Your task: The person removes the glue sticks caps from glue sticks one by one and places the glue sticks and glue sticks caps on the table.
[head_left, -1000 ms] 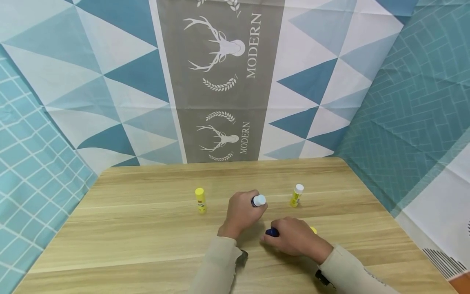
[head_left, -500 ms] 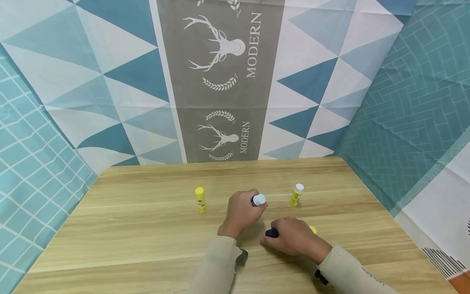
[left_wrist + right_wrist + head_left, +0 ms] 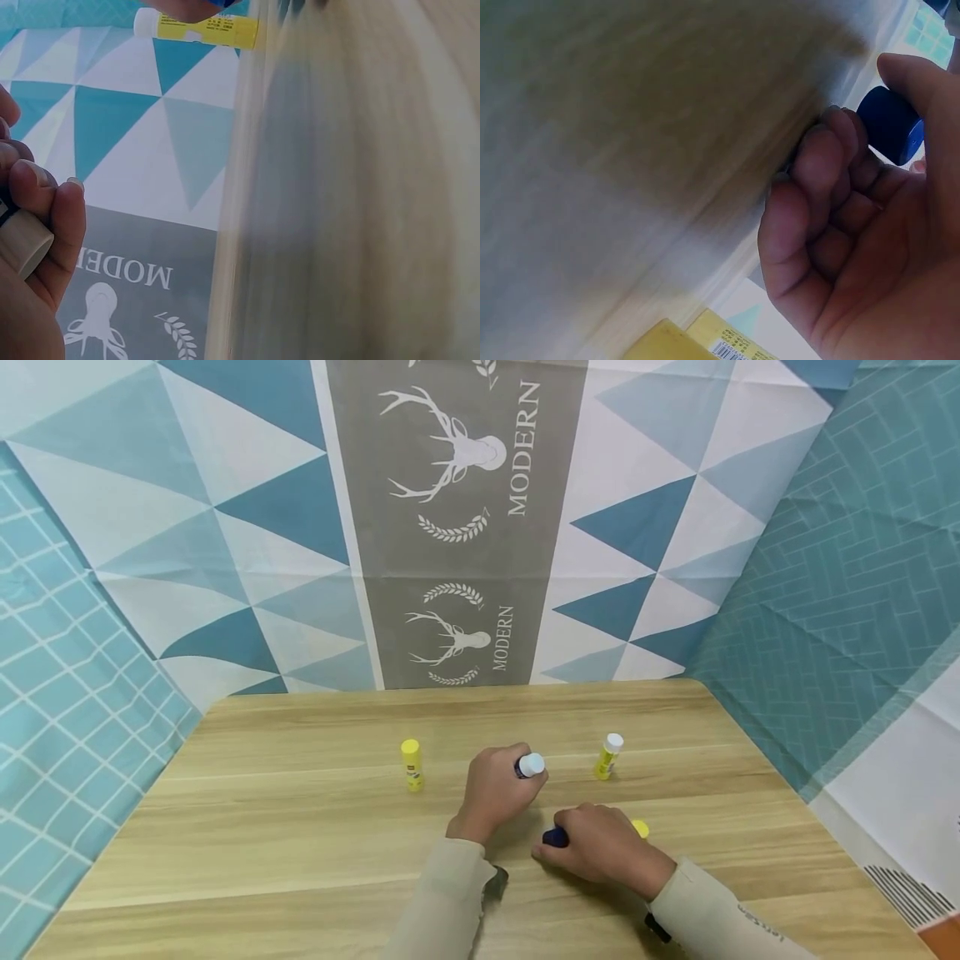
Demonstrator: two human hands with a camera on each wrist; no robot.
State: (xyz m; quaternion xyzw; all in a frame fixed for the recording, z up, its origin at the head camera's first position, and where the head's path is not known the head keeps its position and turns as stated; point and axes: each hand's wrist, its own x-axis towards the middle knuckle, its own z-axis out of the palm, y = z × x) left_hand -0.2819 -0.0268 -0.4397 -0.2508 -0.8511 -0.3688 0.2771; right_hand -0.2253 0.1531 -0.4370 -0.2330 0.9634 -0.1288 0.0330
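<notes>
My left hand [image 3: 495, 789] grips a dark-bodied glue stick [image 3: 531, 766] whose white end sticks out above the curled fingers. The same white end shows in the left wrist view beside my fingers [image 3: 69, 225]; the rest of the stick is mostly hidden in the palm. Closer to me and to the right, my right hand [image 3: 600, 843] pinches a dark blue cap [image 3: 556, 836] low over the table. In the right wrist view this blue cap [image 3: 890, 125] sits between thumb and forefinger, with the other fingers curled. The two hands are apart.
A yellow glue stick [image 3: 412, 766] stands to the left on the wooden table [image 3: 262, 827]. Another, white-topped yellow glue stick [image 3: 609, 756] stands at the right. Behind my right hand shows a yellow top [image 3: 640, 828], mostly hidden. Patterned cloth [image 3: 465, 552] hangs behind the table.
</notes>
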